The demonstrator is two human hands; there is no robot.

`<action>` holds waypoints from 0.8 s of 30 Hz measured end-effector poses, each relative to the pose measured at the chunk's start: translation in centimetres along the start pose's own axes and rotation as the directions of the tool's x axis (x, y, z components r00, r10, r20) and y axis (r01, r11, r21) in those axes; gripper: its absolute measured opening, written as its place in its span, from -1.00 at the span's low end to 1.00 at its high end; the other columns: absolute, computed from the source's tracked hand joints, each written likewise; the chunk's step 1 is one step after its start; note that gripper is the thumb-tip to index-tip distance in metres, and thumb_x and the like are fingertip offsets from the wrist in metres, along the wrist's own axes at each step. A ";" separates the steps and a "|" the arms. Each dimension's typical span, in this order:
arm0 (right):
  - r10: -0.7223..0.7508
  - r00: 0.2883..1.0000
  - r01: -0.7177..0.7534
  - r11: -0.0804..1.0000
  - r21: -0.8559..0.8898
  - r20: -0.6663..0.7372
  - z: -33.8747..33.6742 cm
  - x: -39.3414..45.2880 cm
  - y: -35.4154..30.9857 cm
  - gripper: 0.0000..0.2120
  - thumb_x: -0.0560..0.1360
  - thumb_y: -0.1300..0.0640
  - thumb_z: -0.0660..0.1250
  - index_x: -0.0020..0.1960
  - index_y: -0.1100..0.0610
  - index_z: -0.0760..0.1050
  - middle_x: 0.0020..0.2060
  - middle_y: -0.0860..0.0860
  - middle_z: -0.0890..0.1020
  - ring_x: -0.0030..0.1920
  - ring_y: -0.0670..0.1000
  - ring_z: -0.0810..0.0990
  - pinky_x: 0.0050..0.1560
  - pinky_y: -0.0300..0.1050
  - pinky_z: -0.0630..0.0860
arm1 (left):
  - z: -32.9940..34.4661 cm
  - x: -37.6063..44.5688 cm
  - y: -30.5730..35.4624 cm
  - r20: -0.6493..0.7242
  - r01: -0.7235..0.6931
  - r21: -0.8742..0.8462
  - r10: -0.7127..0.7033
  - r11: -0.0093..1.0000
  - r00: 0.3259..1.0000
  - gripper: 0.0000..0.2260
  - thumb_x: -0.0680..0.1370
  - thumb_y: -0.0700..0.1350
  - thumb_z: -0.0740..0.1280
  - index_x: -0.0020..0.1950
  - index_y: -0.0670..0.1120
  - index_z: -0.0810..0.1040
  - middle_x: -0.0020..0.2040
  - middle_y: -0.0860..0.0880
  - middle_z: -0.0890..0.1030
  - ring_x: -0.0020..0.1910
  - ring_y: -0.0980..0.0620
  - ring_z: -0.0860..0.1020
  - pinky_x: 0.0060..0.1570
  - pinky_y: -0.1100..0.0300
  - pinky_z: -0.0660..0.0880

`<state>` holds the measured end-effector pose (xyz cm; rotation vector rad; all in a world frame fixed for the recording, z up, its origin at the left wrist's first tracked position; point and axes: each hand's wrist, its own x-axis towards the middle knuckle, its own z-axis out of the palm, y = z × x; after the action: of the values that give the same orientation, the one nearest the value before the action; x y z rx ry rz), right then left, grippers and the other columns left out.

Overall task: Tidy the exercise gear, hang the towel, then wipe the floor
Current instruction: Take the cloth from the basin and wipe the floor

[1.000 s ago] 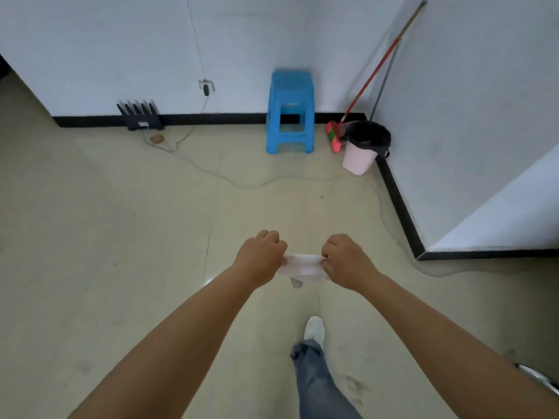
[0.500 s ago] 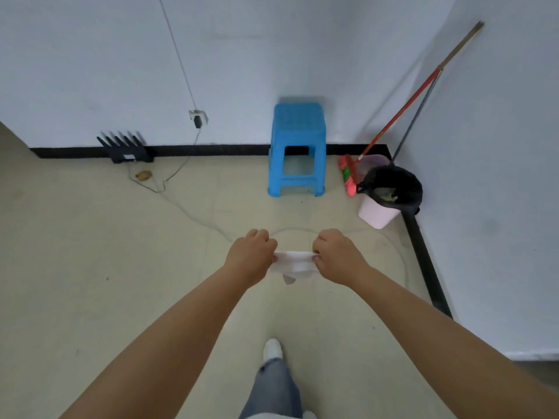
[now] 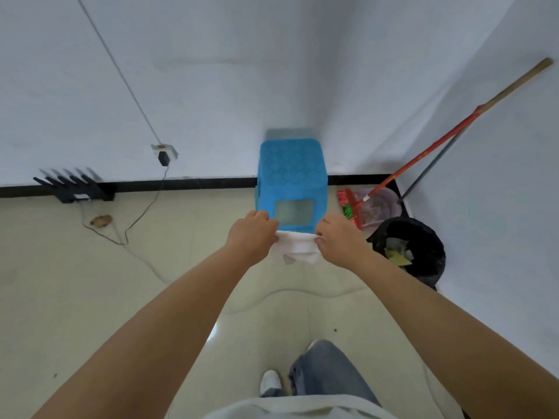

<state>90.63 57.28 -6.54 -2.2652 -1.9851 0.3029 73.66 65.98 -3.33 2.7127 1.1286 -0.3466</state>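
Observation:
A small white towel is stretched between my two hands, held out in front of me above the floor. My left hand pinches its left end and my right hand pinches its right end, fingers curled. A loose corner hangs below the middle. Just behind the towel stands a blue plastic stool against the wall.
In the right corner stand a black-lined pink bin, a pink dustpan and a red-handled broom. A black router and its cable lie by the left skirting. A glossy wet patch spreads on the beige floor.
I have walked closer to the corner; the stool and bin now appear larger and nearer. Both hands keep the same hold on the towel.

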 end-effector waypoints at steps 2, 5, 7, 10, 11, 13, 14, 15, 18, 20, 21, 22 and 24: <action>0.011 1.000 -0.011 1.000 -0.008 0.025 -0.4 4.9 2.4 -0.79 0.52 0.19 0.21 0.04 0.29 0.53 0.06 0.19 0.52 0.14 0.16 0.44 0.10 0.02 0.40 | -1.2 5.1 -0.8 0.013 0.073 -0.084 -0.072 0.994 0.997 -0.74 0.64 -0.03 0.12 0.23 -0.10 0.47 0.17 -0.10 0.47 0.19 -0.09 0.44 0.09 0.06 0.45; 0.005 0.998 -0.005 1.000 -0.012 0.065 -0.3 12.8 6.5 -0.77 0.55 0.14 0.15 0.07 0.23 0.51 0.07 0.12 0.51 0.16 0.10 0.42 0.13 -0.06 0.39 | -1.9 13.1 -1.9 0.046 0.203 -0.213 -0.198 0.956 0.979 -0.73 0.64 -0.06 0.09 0.25 -0.09 0.47 0.14 -0.12 0.52 0.11 -0.11 0.51 0.03 0.07 0.45; 0.006 0.996 -0.007 1.000 0.011 0.088 0.1 18.1 9.3 -0.76 0.56 0.13 0.14 0.07 0.21 0.51 0.07 0.10 0.52 0.14 0.08 0.43 0.13 -0.08 0.40 | -2.0 18.6 -2.5 0.068 0.286 -0.309 -0.279 0.907 0.958 -0.75 0.64 -0.08 0.10 0.23 -0.09 0.47 0.14 -0.14 0.56 0.11 -0.13 0.52 0.02 0.07 0.45; 0.050 0.989 -0.061 0.995 0.079 0.137 1.0 25.2 12.9 -0.77 0.56 0.14 0.16 0.08 0.22 0.52 0.06 0.12 0.51 0.12 0.10 0.45 0.13 -0.05 0.41 | -1.5 26.4 -3.3 0.133 0.399 -0.432 -0.381 0.808 0.915 -0.75 0.64 -0.08 0.11 0.23 -0.10 0.48 0.14 -0.14 0.58 0.11 -0.14 0.53 0.03 0.08 0.45; 0.060 0.986 -0.075 0.993 0.094 0.154 1.4 27.3 14.0 -0.77 0.56 0.15 0.17 0.09 0.22 0.52 0.06 0.12 0.50 0.10 0.10 0.47 0.11 -0.05 0.42 | -1.2 28.8 -3.5 0.162 0.437 -0.473 -0.412 0.765 0.897 -0.75 0.63 -0.09 0.12 0.23 -0.10 0.48 0.14 -0.15 0.59 0.12 -0.14 0.52 0.04 0.08 0.45; 0.088 0.980 -0.111 0.987 0.120 0.179 2.4 31.0 15.8 -0.77 0.56 0.16 0.16 0.10 0.22 0.52 0.06 0.11 0.50 0.06 0.11 0.50 0.06 -0.07 0.43 | -0.2 33.2 -4.0 0.219 0.504 -0.560 -0.470 0.657 0.855 -0.76 0.63 -0.11 0.13 0.23 -0.12 0.48 0.14 -0.16 0.58 0.13 -0.15 0.52 0.06 0.09 0.44; 0.108 0.974 -0.136 0.982 0.133 0.198 3.0 32.7 16.5 -0.77 0.57 0.16 0.16 0.10 0.22 0.52 0.06 0.11 0.49 0.04 0.11 0.50 0.03 -0.07 0.42 | 0.4 35.2 -4.2 0.249 0.537 -0.599 -0.499 0.594 0.830 -0.76 0.63 -0.12 0.13 0.23 -0.13 0.48 0.14 -0.17 0.58 0.14 -0.15 0.52 0.07 0.10 0.44; 0.133 0.968 -0.166 0.975 0.147 0.212 3.7 34.3 17.1 -0.77 0.57 0.16 0.15 0.11 0.21 0.52 0.06 0.11 0.49 0.03 0.12 0.51 0.00 -0.07 0.42 | 1.1 36.9 -4.5 0.276 0.563 -0.630 -0.524 0.535 0.806 -0.76 0.63 -0.13 0.14 0.23 -0.14 0.47 0.15 -0.17 0.58 0.14 -0.15 0.52 0.07 0.11 0.43; 0.172 0.951 -0.218 0.963 0.160 0.258 6.3 38.4 18.6 -0.75 0.57 0.16 0.14 0.14 0.20 0.52 0.10 0.12 0.47 0.04 0.13 0.52 -0.04 -0.06 0.42 | 3.6 41.4 -5.6 0.319 0.598 -0.695 -0.573 0.400 0.755 -0.76 0.62 -0.14 0.15 0.24 -0.16 0.47 0.17 -0.16 0.57 0.15 -0.13 0.52 0.08 0.15 0.41; 0.187 0.940 -0.242 0.955 0.171 0.286 8.8 41.2 19.6 -0.74 0.58 0.15 0.13 0.16 0.19 0.50 0.12 0.11 0.45 0.06 0.14 0.52 0.00 -0.04 0.42 | 5.9 44.6 -6.5 0.331 0.608 -0.718 -0.602 0.339 0.726 -0.75 0.62 -0.14 0.16 0.25 -0.18 0.47 0.20 -0.15 0.57 0.17 -0.13 0.52 0.08 0.17 0.40; 0.193 0.938 -0.250 0.952 0.178 0.287 10.0 42.5 20.1 -0.74 0.58 0.14 0.12 0.17 0.19 0.50 0.14 0.11 0.45 0.07 0.14 0.52 0.02 -0.03 0.43 | 7.1 46.2 -7.0 0.328 0.605 -0.728 -0.611 0.323 0.720 -0.75 0.63 -0.14 0.16 0.25 -0.19 0.46 0.20 -0.15 0.57 0.17 -0.12 0.52 0.05 0.20 0.39; 0.203 0.937 -0.261 0.948 0.183 0.286 11.1 43.8 20.5 -0.74 0.59 0.14 0.12 0.17 0.19 0.49 0.15 0.11 0.45 0.07 0.14 0.52 0.03 -0.02 0.43 | 8.1 47.6 -7.5 0.320 0.598 -0.738 -0.618 0.312 0.718 -0.75 0.63 -0.15 0.15 0.25 -0.20 0.46 0.20 -0.16 0.57 0.17 -0.12 0.52 0.00 0.23 0.37; 0.225 0.942 -0.278 0.939 0.201 0.249 12.9 45.7 21.4 -0.74 0.58 0.15 0.13 0.19 0.19 0.50 0.17 0.11 0.45 0.08 0.14 0.52 0.03 -0.03 0.43 | 9.5 49.9 -8.2 0.278 0.560 -0.765 -0.621 0.317 0.732 -0.75 0.63 -0.17 0.16 0.26 -0.22 0.46 0.16 -0.16 0.57 0.11 -0.10 0.52 -0.15 0.31 0.29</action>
<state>114.07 98.98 -27.11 -2.4162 -1.6339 0.8052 100.55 102.81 -27.11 1.4038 1.7342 0.1899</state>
